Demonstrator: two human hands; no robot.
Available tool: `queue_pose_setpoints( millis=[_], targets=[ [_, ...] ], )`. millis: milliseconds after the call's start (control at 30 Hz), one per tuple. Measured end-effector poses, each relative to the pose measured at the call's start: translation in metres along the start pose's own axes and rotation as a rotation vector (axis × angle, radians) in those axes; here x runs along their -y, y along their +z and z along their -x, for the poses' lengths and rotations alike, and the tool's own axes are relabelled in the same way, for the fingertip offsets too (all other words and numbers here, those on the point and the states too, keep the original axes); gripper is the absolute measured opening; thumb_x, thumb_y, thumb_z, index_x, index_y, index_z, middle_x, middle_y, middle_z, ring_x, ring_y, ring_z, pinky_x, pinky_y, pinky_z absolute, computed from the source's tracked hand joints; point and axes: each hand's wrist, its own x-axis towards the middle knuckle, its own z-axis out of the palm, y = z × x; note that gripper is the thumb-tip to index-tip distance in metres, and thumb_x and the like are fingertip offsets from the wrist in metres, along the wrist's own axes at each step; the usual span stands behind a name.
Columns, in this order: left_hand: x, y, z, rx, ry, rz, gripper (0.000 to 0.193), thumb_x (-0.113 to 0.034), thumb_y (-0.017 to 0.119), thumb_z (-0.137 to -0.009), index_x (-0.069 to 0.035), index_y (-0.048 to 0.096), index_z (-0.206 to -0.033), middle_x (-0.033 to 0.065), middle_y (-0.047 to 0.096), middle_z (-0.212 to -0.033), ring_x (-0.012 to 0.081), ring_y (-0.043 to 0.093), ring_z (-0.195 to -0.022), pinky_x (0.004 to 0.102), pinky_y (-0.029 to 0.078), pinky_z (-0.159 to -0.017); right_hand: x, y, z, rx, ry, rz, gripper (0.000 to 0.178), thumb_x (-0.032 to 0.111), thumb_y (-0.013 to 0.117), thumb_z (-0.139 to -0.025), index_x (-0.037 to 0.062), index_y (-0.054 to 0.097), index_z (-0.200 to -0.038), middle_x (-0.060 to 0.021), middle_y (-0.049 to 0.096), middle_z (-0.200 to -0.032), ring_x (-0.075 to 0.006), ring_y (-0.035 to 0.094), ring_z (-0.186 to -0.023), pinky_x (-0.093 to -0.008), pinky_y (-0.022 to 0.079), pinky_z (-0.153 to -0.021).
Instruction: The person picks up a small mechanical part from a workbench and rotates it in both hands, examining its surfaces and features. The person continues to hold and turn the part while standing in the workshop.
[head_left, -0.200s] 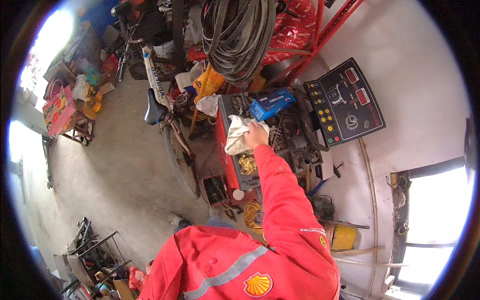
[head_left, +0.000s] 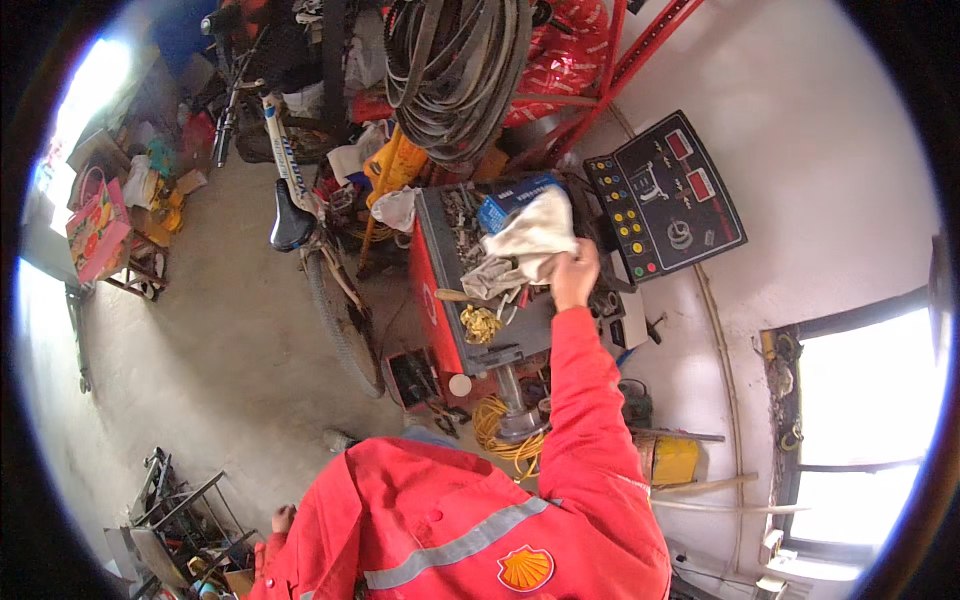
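My right hand (head_left: 574,277) reaches out in a red sleeve and grips a crumpled white rag (head_left: 527,243). The rag lies over the grey top tray (head_left: 437,262) of a red workshop machine, partly covering a blue box (head_left: 503,203). Small metal parts and a yellow clump (head_left: 481,322) sit in the tray just left of the hand. The machine's black control panel (head_left: 665,195) with coloured buttons stands right of the rag. My left hand (head_left: 283,519) hangs low at my side near the floor; its fingers are too small to read.
A bicycle (head_left: 300,225) leans left of the machine. Coiled black hoses (head_left: 455,70) hang above it on a red rack. A coiled yellow cable (head_left: 497,430) and a yellow container (head_left: 672,460) lie at the machine's foot. Metal racks (head_left: 175,510) stand lower left; a bright window (head_left: 865,420) is at right.
My right hand has moved the rag to the right across the tray, closer to the control panel, and the rag now covers more of the blue box.
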Motion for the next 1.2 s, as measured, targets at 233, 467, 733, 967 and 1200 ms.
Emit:
queue_pose_setpoints(
  millis=[233, 467, 733, 967, 1200],
  targets=[
    [-0.179, 0.001, -0.079, 0.165, 0.335, 0.439, 0.043, -0.028, 0.073, -0.107, 0.004, 0.067, -0.136, 0.0078, 0.074, -0.112, 0.0170, 0.070, -0.098, 0.0326, 0.058, -0.088, 0.081, -0.067, 0.050, -0.150, 0.248, -0.889, 0.039, 0.008, 0.054, -0.103, 0.0000, 0.064, -0.140, -0.0146, 0.074, -0.133, -0.0274, 0.077, -0.114, -0.0445, 0.065, -0.095],
    [-0.430, 0.063, 0.042, 0.758, 0.355, 0.786, 0.065, -0.048, 0.062, -0.113, -0.012, 0.046, -0.166, 0.0028, 0.056, -0.165, 0.0198, 0.059, -0.141, 0.0385, 0.049, -0.113, 0.116, 0.061, 0.167, 0.262, 0.532, -1.147, 0.037, -0.003, 0.057, -0.101, 0.0035, 0.067, -0.137, -0.0088, 0.077, -0.125, -0.0207, 0.075, -0.107, -0.0380, 0.066, -0.089],
    [-0.548, 0.125, 0.039, 0.861, 0.349, 1.072, 0.036, -0.025, 0.052, -0.112, -0.006, 0.067, -0.139, 0.0070, 0.077, -0.124, 0.0224, 0.077, -0.106, 0.0367, 0.065, -0.087, 0.109, 0.110, 0.255, 0.469, -0.275, -0.192, 0.047, 0.004, 0.074, -0.091, -0.0051, 0.060, -0.135, -0.0241, 0.061, -0.139, -0.0366, 0.064, -0.125, -0.0430, 0.053, -0.107],
    [-0.565, 0.101, 0.060, 1.121, 0.570, 1.138, 0.041, -0.024, 0.051, -0.112, -0.002, 0.064, -0.144, 0.0126, 0.073, -0.140, 0.0306, 0.072, -0.125, 0.0469, 0.059, -0.106, -0.026, 0.125, 0.251, 0.194, 1.265, -1.017, 0.110, 0.076, 0.063, -0.101, 0.0065, 0.020, -0.175, -0.0208, 0.043, -0.169, -0.0354, 0.050, -0.149, -0.0485, 0.041, -0.122],
    [-0.502, 0.054, 0.094, 0.834, 0.760, 0.615, 0.040, -0.009, 0.057, -0.107, 0.002, 0.062, -0.145, 0.0141, 0.072, -0.140, 0.0284, 0.073, -0.123, 0.0444, 0.063, -0.099, -0.026, 0.161, 0.146, -0.003, 0.774, -0.930, 0.010, 0.007, 0.068, -0.098, -0.0021, 0.071, -0.101, -0.0123, 0.074, -0.091, -0.0247, 0.071, -0.076, -0.0406, 0.060, -0.072]
  ],
)
